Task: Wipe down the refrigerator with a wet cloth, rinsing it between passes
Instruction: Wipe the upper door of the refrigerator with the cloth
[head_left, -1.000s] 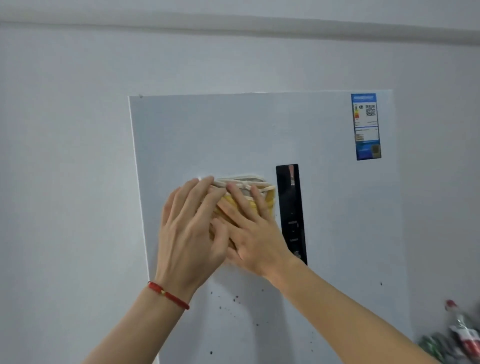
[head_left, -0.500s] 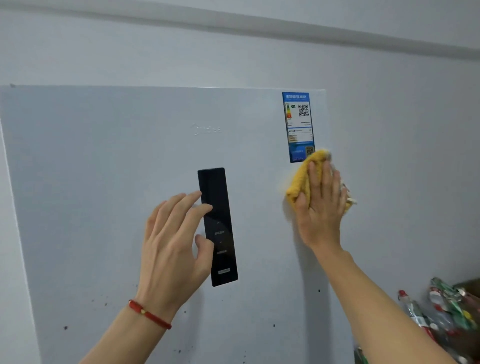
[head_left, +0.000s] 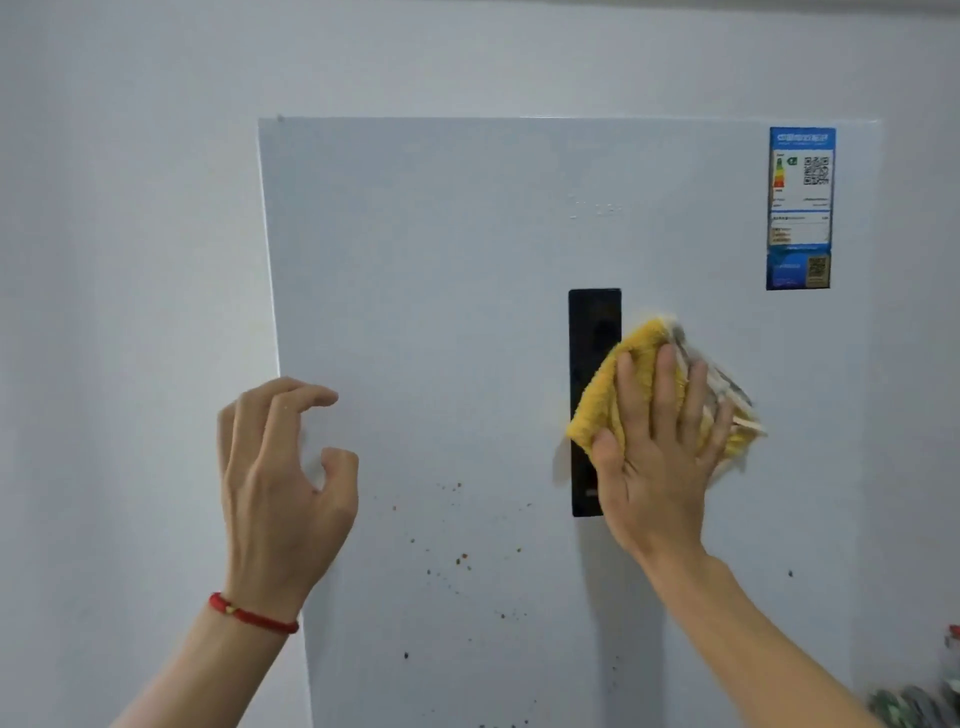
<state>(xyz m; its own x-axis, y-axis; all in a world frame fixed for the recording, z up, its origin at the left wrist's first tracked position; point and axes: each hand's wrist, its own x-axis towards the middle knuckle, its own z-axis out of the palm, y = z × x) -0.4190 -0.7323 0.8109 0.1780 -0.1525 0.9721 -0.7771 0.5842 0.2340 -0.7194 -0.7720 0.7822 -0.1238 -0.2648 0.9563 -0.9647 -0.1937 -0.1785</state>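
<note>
A tall white refrigerator door (head_left: 467, 312) fills the middle of the view, standing against a pale grey wall (head_left: 130, 260). The right hand (head_left: 655, 467) lies flat with its fingers spread and straight, pressing a folded yellow terry cloth (head_left: 623, 384) against the door; its grip is wide, holding the cloth to the surface by palm and fingers alone. The cloth overlaps the right edge of a narrow black vertical control panel (head_left: 592, 332) set in the door, and its far side, with pale striped edging, is blurred. The left hand (head_left: 283, 483) is raised near the door's left edge, its fingers loosely curled like a claw and its grip holding nothing; whether the fingertips touch the door I cannot tell. A thin red cord bracelet (head_left: 253, 614) circles the left wrist. A blue energy label sticker (head_left: 800, 208) sits at the door's upper right corner, well apart from the cloth. Small brown and reddish specks (head_left: 460, 558) are scattered over the lower part of the door, between the two forearms.
</note>
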